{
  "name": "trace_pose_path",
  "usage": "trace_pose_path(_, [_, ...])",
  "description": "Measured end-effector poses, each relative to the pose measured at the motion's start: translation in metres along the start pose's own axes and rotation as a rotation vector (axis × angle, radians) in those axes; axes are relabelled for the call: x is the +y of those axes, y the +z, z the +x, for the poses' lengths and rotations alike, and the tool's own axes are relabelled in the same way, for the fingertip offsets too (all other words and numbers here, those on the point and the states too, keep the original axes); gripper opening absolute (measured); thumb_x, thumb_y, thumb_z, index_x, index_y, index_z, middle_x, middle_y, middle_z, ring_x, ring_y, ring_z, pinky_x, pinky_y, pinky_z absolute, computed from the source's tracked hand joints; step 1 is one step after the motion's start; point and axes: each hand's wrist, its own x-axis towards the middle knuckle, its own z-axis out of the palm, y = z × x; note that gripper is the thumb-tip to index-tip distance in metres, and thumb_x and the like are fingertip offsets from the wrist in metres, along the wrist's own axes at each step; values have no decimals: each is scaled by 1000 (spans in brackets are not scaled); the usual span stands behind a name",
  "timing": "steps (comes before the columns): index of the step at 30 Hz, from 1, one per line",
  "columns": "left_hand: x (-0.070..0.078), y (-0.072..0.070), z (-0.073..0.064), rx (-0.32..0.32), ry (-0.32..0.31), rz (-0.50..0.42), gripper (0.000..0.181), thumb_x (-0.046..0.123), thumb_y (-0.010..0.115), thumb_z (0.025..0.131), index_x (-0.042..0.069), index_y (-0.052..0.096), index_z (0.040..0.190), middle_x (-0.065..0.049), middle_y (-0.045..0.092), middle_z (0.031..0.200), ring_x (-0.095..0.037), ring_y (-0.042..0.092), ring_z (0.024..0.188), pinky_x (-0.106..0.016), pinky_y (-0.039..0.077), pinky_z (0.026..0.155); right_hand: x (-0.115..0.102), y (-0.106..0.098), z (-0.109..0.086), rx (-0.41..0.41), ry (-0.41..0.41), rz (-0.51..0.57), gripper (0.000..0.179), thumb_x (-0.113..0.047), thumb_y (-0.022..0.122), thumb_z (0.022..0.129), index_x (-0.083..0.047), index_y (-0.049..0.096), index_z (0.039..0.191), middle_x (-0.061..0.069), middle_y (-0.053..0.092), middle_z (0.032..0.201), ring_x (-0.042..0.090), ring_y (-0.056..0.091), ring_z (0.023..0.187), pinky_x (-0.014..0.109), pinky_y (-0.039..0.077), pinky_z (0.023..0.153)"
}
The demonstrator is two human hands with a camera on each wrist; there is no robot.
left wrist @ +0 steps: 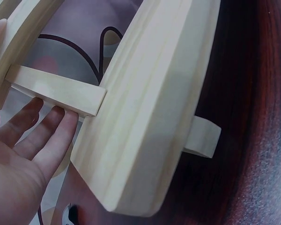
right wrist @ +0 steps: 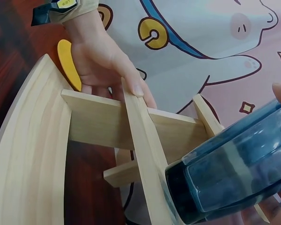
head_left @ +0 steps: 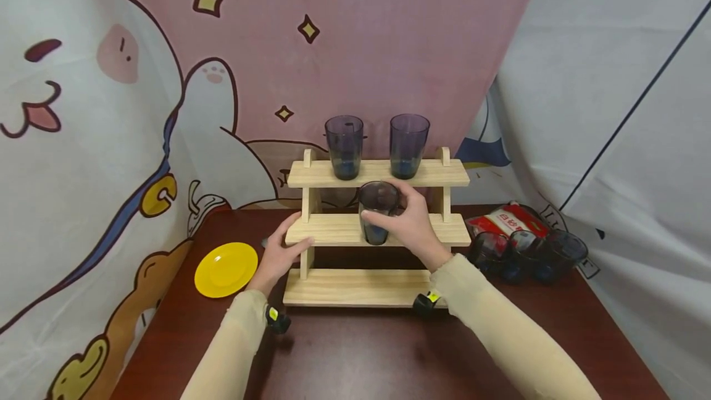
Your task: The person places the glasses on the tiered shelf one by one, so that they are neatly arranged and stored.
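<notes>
A three-tier wooden shelf rack (head_left: 355, 287) stands on the table. My left hand (head_left: 281, 256) grips the left end of its middle board, thumb on the board's edge (right wrist: 143, 126) and fingers against the side upright (left wrist: 56, 91). In my right hand (head_left: 413, 221) is a dark tinted glass (head_left: 375, 224), pinched between thumb and fingers. It stands upright at the middle board, its base on or just above the wood; I cannot tell which. On the top board, a purple-tinted glass (head_left: 344, 147) is at the left and another glass (head_left: 409, 145) at the right.
A yellow plate (head_left: 226, 269) lies on the table left of the rack. At the right are three dark glasses (head_left: 516, 258) close together, before a red and clear packet (head_left: 511, 220). A printed cloth (head_left: 389, 36) hangs behind the rack.
</notes>
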Motion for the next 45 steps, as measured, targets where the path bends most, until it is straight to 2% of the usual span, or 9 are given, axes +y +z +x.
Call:
trace_pose_path(5, [2,0,-1,-6,-5,-15,73,32,83,93,44,46,156,-8,47,157,-35,68,112,-50,61,88,-1,13,9,-12,28,7,75,-29,92,83,-11,57,147,6,65,130,24,68,109,36,59,86])
trace_pose_path(12, [4,1,-1,-3,-5,11,72,32,81,95,43,46,157,-8,45,160,-36,67,113,-50,61,88,1,25,16,-17,53,-9,77,-32,93,82,-14,57,147,6,63,132,25,66,109,44,57,90])
trace_pose_path(19, [7,2,0,19,13,53,72,33,81,95,44,45,157,-6,49,157,-35,68,111,-48,62,84,2,33,22,-27,61,-13,82,-39,92,82,-14,53,151,3,63,131,22,67,110,44,58,91])
trace_pose_path(28, [7,0,-2,19,-9,48,73,32,82,95,45,46,156,-5,47,158,-35,68,111,-48,61,86,1,44,23,-44,78,-70,83,-49,90,82,-22,51,150,-2,62,134,18,64,116,46,56,97])
trace_pose_path(45, [4,0,0,12,-18,51,72,37,81,94,46,45,156,-4,45,160,-35,67,111,-48,61,86,1,53,24,-40,95,-127,91,-59,87,80,-23,47,154,-2,59,137,19,62,118,48,54,98])
